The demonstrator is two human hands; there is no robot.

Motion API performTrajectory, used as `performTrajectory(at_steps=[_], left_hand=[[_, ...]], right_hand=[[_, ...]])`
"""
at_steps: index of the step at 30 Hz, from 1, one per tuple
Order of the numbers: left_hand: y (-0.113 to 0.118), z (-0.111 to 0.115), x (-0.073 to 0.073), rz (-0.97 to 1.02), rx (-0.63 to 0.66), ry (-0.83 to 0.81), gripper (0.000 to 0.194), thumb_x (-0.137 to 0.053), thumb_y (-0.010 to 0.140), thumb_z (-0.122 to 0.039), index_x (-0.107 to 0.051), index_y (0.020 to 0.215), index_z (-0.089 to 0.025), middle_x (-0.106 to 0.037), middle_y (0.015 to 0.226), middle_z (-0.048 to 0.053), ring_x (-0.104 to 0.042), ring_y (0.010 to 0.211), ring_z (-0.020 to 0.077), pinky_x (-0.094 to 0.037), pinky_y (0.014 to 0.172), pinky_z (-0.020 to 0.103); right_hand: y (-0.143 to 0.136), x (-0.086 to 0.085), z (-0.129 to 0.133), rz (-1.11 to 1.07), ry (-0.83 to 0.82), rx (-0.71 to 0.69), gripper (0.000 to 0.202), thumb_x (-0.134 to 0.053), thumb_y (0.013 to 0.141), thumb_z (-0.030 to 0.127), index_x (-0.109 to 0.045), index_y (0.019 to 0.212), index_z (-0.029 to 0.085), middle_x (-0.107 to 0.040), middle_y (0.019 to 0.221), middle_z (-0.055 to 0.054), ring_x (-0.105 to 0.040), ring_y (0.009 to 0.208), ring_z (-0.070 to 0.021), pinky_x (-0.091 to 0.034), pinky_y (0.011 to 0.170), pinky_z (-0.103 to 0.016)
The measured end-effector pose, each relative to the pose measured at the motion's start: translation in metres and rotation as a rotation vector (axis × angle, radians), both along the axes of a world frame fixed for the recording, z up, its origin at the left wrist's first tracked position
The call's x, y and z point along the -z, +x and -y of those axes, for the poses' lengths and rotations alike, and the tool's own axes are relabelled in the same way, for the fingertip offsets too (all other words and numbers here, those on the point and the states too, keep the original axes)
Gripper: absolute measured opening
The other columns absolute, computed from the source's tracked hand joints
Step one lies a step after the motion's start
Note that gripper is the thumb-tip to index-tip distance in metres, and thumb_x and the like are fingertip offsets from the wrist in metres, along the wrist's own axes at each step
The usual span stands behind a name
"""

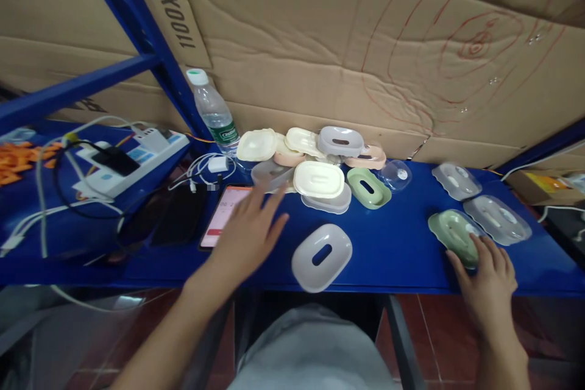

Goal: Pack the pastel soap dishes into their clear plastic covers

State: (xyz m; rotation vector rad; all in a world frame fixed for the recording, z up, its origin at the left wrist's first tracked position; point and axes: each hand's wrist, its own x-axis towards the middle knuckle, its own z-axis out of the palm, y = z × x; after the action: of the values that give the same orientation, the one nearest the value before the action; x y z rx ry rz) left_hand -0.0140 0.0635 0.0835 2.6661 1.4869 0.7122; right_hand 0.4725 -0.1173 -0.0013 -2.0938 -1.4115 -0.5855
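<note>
My left hand [251, 225], open with fingers spread, reaches over a lit phone [218, 219] towards a pile of oval soap dish parts. A cream piece [319, 179] lies on a grey one at the pile's front. Beside it sits a green tray [368, 187] with a slot. Nearer to me, a grey slotted tray [322, 258] lies alone. At the right, my right hand [489, 277] grips the near edge of a green soap dish [453, 234] between thumb and fingers. Two clear greyish soap dishes [498, 219] [457, 181] rest just beyond it.
A water bottle [214, 113] stands at the back, by the cardboard wall [292, 30]. To the left are a white power strip [137, 164], tangled cables, a dark phone-like slab [179, 213] and orange pieces [21, 161]. Blue shelf posts [137, 30] rise at the left.
</note>
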Motion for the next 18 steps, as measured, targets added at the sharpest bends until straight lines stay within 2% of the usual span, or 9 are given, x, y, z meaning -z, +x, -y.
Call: performTrajectory(at_steps=[3, 4, 6, 8, 10, 12, 14, 18], left_hand=[[0.022, 0.061, 0.013, 0.013, 0.217, -0.041, 0.063, -0.056, 0.106, -0.051, -0.039, 0.165, -0.033, -0.039, 0.173, 0.012, -0.050, 0.151, 0.0386, -0.053, 0.116, 0.060], [0.028, 0.076, 0.019, -0.008, 0.290, -0.069, 0.070, -0.063, 0.102, -0.056, -0.039, 0.165, -0.035, -0.039, 0.173, 0.011, -0.050, 0.151, 0.0391, -0.052, 0.116, 0.061], [0.036, 0.094, 0.030, -0.027, 0.327, -0.099, 0.079, -0.073, 0.096, -0.054, -0.039, 0.165, -0.035, -0.039, 0.173, 0.013, -0.049, 0.151, 0.0401, -0.052, 0.116, 0.062], [0.039, 0.097, 0.038, -0.024, 0.310, -0.101, 0.068, -0.074, 0.097, -0.039, -0.048, 0.160, -0.032, -0.041, 0.171, 0.014, -0.048, 0.152, 0.0399, -0.053, 0.116, 0.061], [0.038, 0.091, 0.043, -0.006, 0.310, -0.104, 0.051, -0.068, 0.100, -0.026, -0.059, 0.150, -0.029, -0.045, 0.169, 0.014, -0.046, 0.154, 0.0387, -0.053, 0.116, 0.059], [0.035, 0.081, 0.044, 0.016, 0.337, -0.112, 0.041, -0.063, 0.101, -0.021, -0.064, 0.142, -0.028, -0.047, 0.167, 0.012, -0.043, 0.157, 0.0373, -0.051, 0.119, 0.060], [0.032, 0.074, 0.044, 0.026, 0.361, -0.102, 0.040, -0.059, 0.103, -0.020, -0.064, 0.142, -0.027, -0.050, 0.165, 0.011, -0.044, 0.156, 0.0349, -0.047, 0.123, 0.061], [0.027, 0.067, 0.041, 0.020, 0.392, -0.009, 0.040, -0.051, 0.106, -0.013, -0.063, 0.143, -0.023, -0.068, 0.148, 0.007, -0.057, 0.146, 0.0285, -0.045, 0.124, 0.058]], right_hand=[[-0.016, -0.012, -0.008, -0.041, 0.016, -0.201, 0.062, -0.067, 0.098, 0.059, -0.062, 0.150, 0.025, -0.062, 0.147, -0.018, -0.057, 0.140, -0.0428, -0.047, 0.116, -0.066], [-0.021, -0.016, -0.013, -0.075, -0.005, -0.240, 0.062, -0.067, 0.097, 0.059, -0.063, 0.149, 0.025, -0.058, 0.151, -0.018, -0.056, 0.142, -0.0417, -0.047, 0.117, -0.064], [-0.032, -0.020, -0.024, -0.136, -0.051, -0.295, 0.060, -0.066, 0.099, 0.060, -0.062, 0.150, 0.027, -0.047, 0.163, -0.015, -0.049, 0.150, -0.0408, -0.046, 0.120, -0.063], [-0.042, -0.022, -0.035, -0.181, -0.077, -0.349, 0.054, -0.064, 0.101, 0.057, -0.064, 0.149, 0.031, -0.044, 0.167, -0.011, -0.043, 0.155, -0.0390, -0.043, 0.123, -0.063], [-0.054, -0.021, -0.046, -0.201, -0.076, -0.406, 0.047, -0.064, 0.103, 0.052, -0.065, 0.147, 0.035, -0.051, 0.163, -0.007, -0.042, 0.156, -0.0366, -0.041, 0.126, -0.063], [-0.066, -0.019, -0.053, -0.195, -0.041, -0.450, 0.045, -0.065, 0.103, 0.048, -0.066, 0.146, 0.036, -0.055, 0.160, -0.006, -0.045, 0.155, -0.0350, -0.040, 0.126, -0.063], [-0.076, -0.018, -0.057, -0.181, 0.001, -0.469, 0.043, -0.066, 0.103, 0.045, -0.067, 0.145, 0.036, -0.057, 0.159, -0.005, -0.046, 0.154, -0.0344, -0.041, 0.126, -0.062], [-0.088, -0.016, -0.055, -0.239, 0.073, -0.414, 0.045, -0.065, 0.103, 0.043, -0.065, 0.148, 0.036, -0.061, 0.156, -0.005, -0.054, 0.148, -0.0324, -0.043, 0.126, -0.059]])
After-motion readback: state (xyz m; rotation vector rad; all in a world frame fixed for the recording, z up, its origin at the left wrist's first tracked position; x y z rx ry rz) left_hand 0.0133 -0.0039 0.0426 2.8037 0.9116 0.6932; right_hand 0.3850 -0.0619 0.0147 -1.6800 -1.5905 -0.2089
